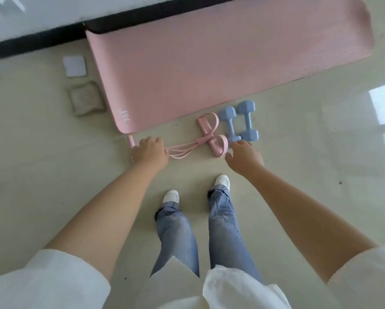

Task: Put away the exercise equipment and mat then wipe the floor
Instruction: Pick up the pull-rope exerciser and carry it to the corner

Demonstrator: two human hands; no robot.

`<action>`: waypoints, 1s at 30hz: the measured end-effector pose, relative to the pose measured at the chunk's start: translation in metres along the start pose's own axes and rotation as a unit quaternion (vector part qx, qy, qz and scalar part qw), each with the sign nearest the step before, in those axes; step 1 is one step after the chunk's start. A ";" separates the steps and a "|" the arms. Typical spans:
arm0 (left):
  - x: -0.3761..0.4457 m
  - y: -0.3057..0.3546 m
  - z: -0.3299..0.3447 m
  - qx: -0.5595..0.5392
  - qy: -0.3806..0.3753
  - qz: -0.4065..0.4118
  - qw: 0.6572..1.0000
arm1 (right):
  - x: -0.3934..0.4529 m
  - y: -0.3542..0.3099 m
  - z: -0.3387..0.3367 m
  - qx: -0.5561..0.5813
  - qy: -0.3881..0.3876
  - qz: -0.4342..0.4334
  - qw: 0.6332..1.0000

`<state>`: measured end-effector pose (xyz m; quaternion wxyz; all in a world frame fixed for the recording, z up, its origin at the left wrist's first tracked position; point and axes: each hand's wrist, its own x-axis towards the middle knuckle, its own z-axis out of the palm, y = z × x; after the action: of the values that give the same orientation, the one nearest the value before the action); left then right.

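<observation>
Pale floor (298,175) is carrying the pink mat (209,63), unrolled, with the pink pedal resistance band (200,141) lying crosswise just before it. Left hand (150,152) is curling over the band's handle end — grip not confirmable — while the right hand (245,156), fingers spread, is reaching nearest the two blue dumbbells (238,121).

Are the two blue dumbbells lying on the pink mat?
No, the two blue dumbbells lie on the bare floor beside the pink mat, off its near edge.

mat (209,63): 1 | dumbbells (230,124): 2 (blue) | pedal resistance band (206,139): 1 | cloths (74,66): 2
</observation>
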<state>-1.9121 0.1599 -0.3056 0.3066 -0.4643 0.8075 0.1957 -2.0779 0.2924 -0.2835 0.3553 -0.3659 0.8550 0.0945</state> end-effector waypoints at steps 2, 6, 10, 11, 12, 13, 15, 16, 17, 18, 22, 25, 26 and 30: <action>0.028 0.003 0.033 -0.027 -0.005 -0.039 0.999 | 0.042 0.005 0.024 -0.024 -0.022 -0.031 0.999; 0.088 0.013 0.113 -0.052 -0.044 -0.076 0.995 | 0.129 0.020 0.085 -0.063 -0.055 -0.066 0.994; 0.163 0.008 0.209 -0.059 -0.058 -0.098 0.992 | 0.222 0.029 0.166 -0.115 -0.067 -0.078 0.988; 0.177 0.004 0.227 -0.056 -0.059 -0.098 0.992 | 0.239 0.030 0.182 -0.124 -0.069 -0.081 0.987; 0.196 -0.001 0.250 -0.050 -0.060 -0.099 0.992 | 0.261 0.029 0.204 -0.135 -0.069 -0.091 0.984; 0.215 -0.008 0.271 -0.045 -0.061 -0.105 0.992 | 0.283 0.026 0.224 -0.148 -0.069 -0.104 0.981; 0.253 -0.022 0.309 -0.044 -0.048 -0.117 0.991 | 0.323 0.019 0.263 -0.170 -0.068 -0.138 0.973; 0.273 -0.028 0.325 -0.041 -0.032 -0.121 0.991 | 0.341 0.015 0.280 -0.187 -0.062 -0.159 0.968; 0.291 -0.034 0.339 -0.039 -0.016 -0.123 0.992 | 0.358 0.012 0.297 -0.210 -0.056 -0.181 0.959; 0.307 -0.039 0.351 -0.035 -0.001 -0.122 0.992 | 0.374 0.010 0.312 -0.233 -0.047 -0.203 0.950; 0.353 -0.063 0.387 -0.056 0.069 -0.131 0.987 | 0.419 -0.003 0.358 -0.289 -0.017 -0.257 0.922; 0.364 -0.074 0.391 -0.018 0.146 -0.072 0.987 | 0.429 -0.004 0.367 -0.315 -0.002 -0.278 0.907; 0.366 -0.080 0.396 0.003 0.166 -0.073 0.984 | 0.431 0.001 0.367 -0.323 0.009 -0.275 0.906; 0.367 -0.097 0.401 -0.026 0.121 -0.096 0.988 | 0.436 0.028 0.364 -0.306 0.075 -0.253 0.915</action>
<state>-1.8416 0.1220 -0.8525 0.2117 -0.5675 0.7851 0.1291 -2.1107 0.2225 -0.8463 0.1731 -0.6669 0.6869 0.2310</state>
